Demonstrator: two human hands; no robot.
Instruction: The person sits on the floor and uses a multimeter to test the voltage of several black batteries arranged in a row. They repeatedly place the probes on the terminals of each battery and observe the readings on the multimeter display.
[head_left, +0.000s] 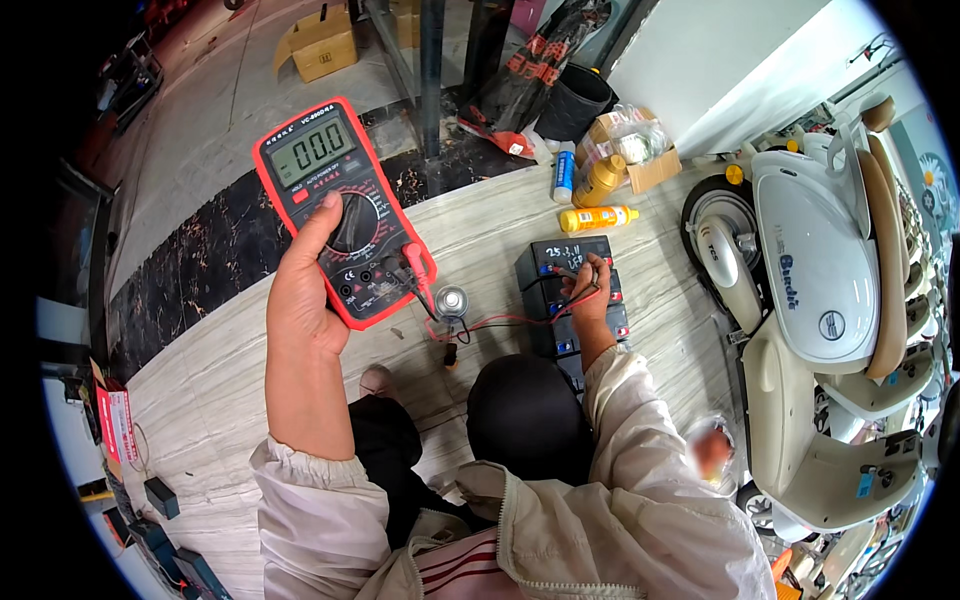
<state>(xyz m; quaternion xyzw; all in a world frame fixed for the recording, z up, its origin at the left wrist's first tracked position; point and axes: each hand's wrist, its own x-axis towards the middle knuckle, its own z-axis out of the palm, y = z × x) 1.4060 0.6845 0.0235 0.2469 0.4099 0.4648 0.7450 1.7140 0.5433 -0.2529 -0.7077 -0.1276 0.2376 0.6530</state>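
My left hand (307, 300) holds up a red-and-black digital multimeter (337, 217), thumb beside its rotary dial, with digits on the display. Red and black test leads (499, 319) run from its lower sockets across to my right hand (590, 292). That hand pinches the test probes (592, 279) over a row of several black batteries (536, 304). The batteries have blue and red terminals, and the farthest one bears handwriting on top. The probe tips are partly hidden by my fingers, so I cannot tell which terminals they touch.
A metal can (451, 302) and a small brush (450, 355) are by my knees. Beyond the batteries are a yellow bottle (598, 218) lying down, a blue-and-white can (564, 172) and an open carton (655, 169). Parked scooters (817, 255) line the right.
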